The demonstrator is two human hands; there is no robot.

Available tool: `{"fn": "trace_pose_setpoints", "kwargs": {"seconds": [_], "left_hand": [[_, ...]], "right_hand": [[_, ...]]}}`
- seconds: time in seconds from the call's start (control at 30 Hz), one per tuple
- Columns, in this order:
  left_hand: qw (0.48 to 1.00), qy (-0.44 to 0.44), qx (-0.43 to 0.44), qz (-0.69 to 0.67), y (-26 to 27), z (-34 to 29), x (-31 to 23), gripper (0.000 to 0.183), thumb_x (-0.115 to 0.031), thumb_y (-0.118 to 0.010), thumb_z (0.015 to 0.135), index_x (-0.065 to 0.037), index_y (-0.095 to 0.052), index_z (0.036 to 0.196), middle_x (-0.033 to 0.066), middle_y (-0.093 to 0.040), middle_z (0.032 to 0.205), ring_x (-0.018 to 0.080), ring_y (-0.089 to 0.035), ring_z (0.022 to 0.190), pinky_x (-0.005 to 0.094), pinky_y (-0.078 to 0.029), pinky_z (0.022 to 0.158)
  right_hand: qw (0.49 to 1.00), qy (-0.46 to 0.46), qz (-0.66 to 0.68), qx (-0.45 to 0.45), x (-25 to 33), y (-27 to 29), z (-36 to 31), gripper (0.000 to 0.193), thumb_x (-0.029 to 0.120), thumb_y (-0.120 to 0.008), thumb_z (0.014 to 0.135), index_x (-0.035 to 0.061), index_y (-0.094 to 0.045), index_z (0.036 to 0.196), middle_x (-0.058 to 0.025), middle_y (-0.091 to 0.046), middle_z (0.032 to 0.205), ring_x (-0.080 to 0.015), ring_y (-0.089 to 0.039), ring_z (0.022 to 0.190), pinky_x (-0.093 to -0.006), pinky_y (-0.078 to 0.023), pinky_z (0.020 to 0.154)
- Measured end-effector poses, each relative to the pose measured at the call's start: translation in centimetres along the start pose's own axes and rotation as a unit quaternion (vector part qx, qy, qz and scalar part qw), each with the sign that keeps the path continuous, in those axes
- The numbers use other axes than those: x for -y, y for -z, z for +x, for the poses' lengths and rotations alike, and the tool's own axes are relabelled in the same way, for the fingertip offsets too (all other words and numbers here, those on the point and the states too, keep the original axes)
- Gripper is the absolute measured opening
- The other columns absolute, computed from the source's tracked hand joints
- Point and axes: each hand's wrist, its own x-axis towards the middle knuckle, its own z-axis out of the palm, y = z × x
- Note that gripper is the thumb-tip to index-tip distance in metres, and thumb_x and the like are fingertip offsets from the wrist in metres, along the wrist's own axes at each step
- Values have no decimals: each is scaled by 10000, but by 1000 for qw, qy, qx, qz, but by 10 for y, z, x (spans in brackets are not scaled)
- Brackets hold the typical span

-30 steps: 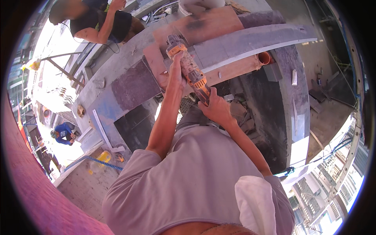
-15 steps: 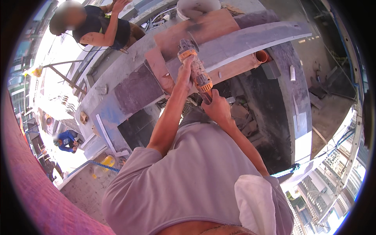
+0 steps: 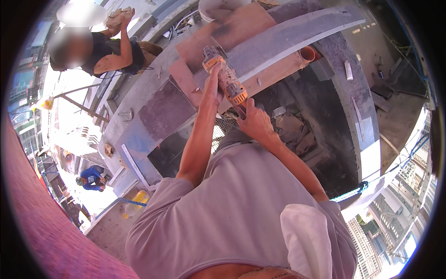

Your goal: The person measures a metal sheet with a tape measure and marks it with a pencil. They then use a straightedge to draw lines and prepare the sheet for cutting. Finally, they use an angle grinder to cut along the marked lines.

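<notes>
I hold a dusty orange angle grinder (image 3: 231, 84) over the work surface, its head pointing away from me. My left hand (image 3: 213, 86) is wrapped round its body near the head. My right hand (image 3: 256, 122) grips the rear handle. The disc, seen nearly edge-on at the far end, lies over a reddish-brown board (image 3: 251, 21) and close to a long grey slab (image 3: 288, 41); I cannot tell whether it touches either. Beneath the slab's near edge lies an orange-brown pipe (image 3: 307, 54), its open end facing right.
A dark recess with broken pieces (image 3: 295, 128) lies just beyond my body. A white tube (image 3: 348, 70) rests on the right ledge. At upper left a co-worker (image 3: 114, 56) raises a tan item. Farther off is a person in blue (image 3: 93, 179). A blue rope (image 3: 355, 190) crosses at right.
The view has shifted and turned slightly. Both my hands keep their grip on the angle grinder, which stays over nearly the same spot. The co-worker's hands now show a tan item near the head.
</notes>
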Motion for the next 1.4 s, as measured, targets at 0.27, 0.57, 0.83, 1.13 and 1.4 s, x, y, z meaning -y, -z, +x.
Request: {"fn": "trace_pose_setpoints", "kwargs": {"seconds": [0.27,0.57,0.83,1.13,1.4], "left_hand": [[1000,7,8,19,6,8,4,668,-494,-701,1082,-75,-489,1558,198,-697,1356,318,-711,1257,487,-619,1024],[1000,4,13,11,10,9,6,668,-475,-694,1094,-60,-476,1570,176,-681,1367,322,-704,1288,500,-613,1049],[999,-18,29,15,9,8,7,753,-534,-674,1069,-76,-438,1618,170,-599,1449,356,-641,1371,525,-597,1043],[1000,-1,-4,17,4,10,7,724,-527,-653,1078,-85,-449,1613,138,-605,1433,366,-664,1321,529,-602,1002],[999,-14,-42,-15,4,27,1,611,-503,-725,1050,0,-616,1378,133,-746,1109,266,-768,968,453,-650,859]], "right_hand": [[1000,-12,-16,20,2,6,1,501,215,-743,929,12,-447,1279,-361,-758,992,-583,-746,933,-673,-598,858],[1000,-13,-10,26,1,6,3,510,203,-749,910,15,-447,1275,-367,-754,987,-593,-738,932,-676,-596,859],[999,-11,-8,34,3,5,5,487,192,-736,933,-14,-447,1266,-366,-756,1005,-583,-741,958,-667,-592,872],[995,-60,-21,80,23,26,9,519,136,-714,904,-67,-466,1313,-403,-735,1073,-597,-722,1060,-659,-564,954],[995,-49,-7,82,27,24,28,508,105,-698,879,-80,-475,1297,-414,-735,1084,-606,-718,1077,-654,-564,969]]}}
